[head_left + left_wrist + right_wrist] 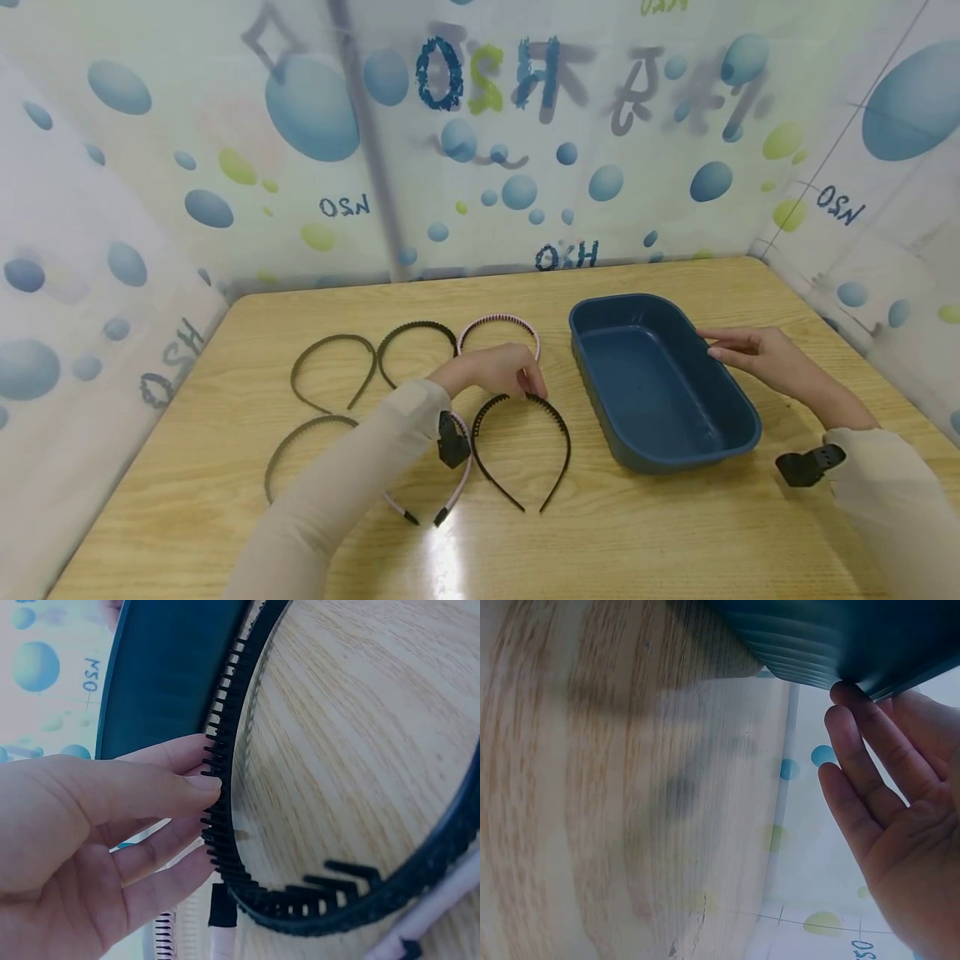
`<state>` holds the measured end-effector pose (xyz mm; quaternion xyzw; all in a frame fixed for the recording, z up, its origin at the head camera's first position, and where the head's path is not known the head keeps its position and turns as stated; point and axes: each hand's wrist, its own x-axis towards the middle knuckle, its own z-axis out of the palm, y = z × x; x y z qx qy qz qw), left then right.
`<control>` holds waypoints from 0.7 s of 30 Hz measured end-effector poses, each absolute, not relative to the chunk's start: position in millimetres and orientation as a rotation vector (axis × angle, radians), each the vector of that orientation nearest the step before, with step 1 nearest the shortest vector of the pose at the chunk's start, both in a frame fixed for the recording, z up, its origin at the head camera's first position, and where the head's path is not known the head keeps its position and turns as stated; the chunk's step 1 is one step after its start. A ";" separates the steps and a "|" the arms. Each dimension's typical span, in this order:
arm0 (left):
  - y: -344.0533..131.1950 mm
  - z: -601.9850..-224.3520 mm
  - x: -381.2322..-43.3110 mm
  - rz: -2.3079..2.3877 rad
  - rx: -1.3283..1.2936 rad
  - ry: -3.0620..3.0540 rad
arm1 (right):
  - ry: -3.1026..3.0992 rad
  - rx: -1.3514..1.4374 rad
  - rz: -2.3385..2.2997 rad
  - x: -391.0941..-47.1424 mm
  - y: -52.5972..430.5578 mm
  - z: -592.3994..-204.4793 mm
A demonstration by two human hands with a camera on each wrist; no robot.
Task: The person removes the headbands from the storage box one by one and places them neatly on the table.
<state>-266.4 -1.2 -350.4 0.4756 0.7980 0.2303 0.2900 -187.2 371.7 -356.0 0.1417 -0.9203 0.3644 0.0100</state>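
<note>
My left hand (pixel 513 371) pinches a black toothed headband (pixel 564 433) near the top of its curve. In the left wrist view, thumb and fingers (pixel 204 782) meet on its toothed band, with the comb teeth pointing towards the hand. The headband's two ends point to the front of the table. My right hand (pixel 765 354) holds the right rim of a deep blue plastic basin (pixel 641 400), which has nothing inside. In the right wrist view its fingers (pixel 847 735) reach the outer wall below the rim, and the thumb is partly hidden.
Left of the basin lie more headbands: an olive one (pixel 296 375), a greyish one (pixel 270 462), a black one (pixel 420 325), a pink one (pixel 498 318) and another pink one (pixel 459 492), partly under the left arm. A patterned curtain (pixel 480 208) hangs behind the wooden table (pixel 600 542).
</note>
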 end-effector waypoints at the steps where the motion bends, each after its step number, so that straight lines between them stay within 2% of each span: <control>1: -1.2 -350.5 -266.5 0.612 1.272 2.127 | -2.873 0.442 1.137 -187.1 371.6 -356.0; 21: -0.6 -353.9 -265.7 0.593 1.300 2.139 | -2.885 0.447 1.127 -184.9 369.5 -352.3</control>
